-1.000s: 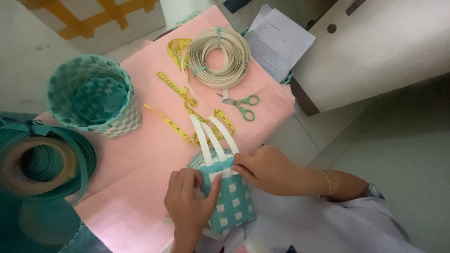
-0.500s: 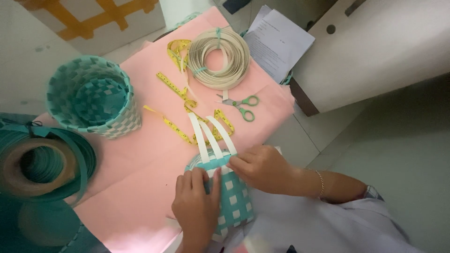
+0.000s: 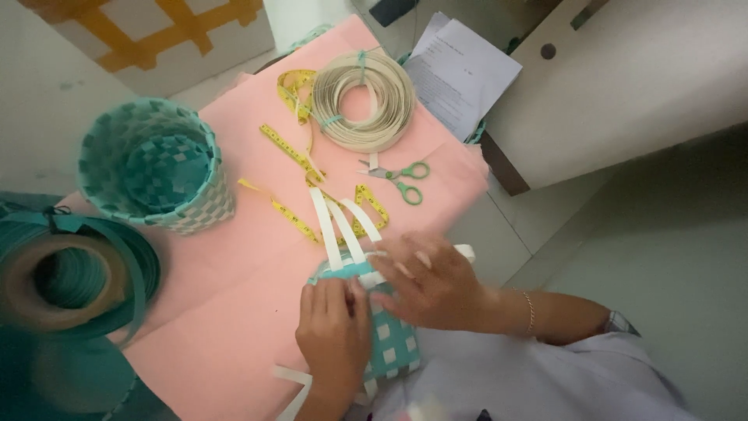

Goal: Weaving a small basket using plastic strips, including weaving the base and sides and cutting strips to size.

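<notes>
The desk (image 3: 234, 312), spread with a pink sheet, carried everything, and the work sat at its near edge under both hands. Farthest to the left of the hands lay a big teal strip roll (image 3: 66, 284). Beyond it, up and left of the grip, stood a finished teal-and-white woven basket (image 3: 152, 168). Straight ahead of the hands rested a cream strip coil (image 3: 365, 100), with white papers (image 3: 463, 66) past it to the right. Between the coil and the hands lay a yellow tape measure (image 3: 292, 152) and small green scissors (image 3: 401, 178).

The half-woven piece (image 3: 389, 343), checked teal and white, was held against the person's lap edge, three white strips (image 3: 343, 226) rising from its top rim.

Compared with a second before, the left hand (image 3: 335, 335) had slid up the front of the piece, and its fingers lay flat and pressed together on the weave just below the rim. The right hand (image 3: 428, 284) had swung across from the right side to cover the rim; its fingers were spread and blurred with motion, apparently pinching a white strip end (image 3: 463, 251) that stuck out to the right, though the blur left the exact hold unsure. By my judgement, a strip was being bent over and tucked along the rim while the left hand braced the weave.
</notes>
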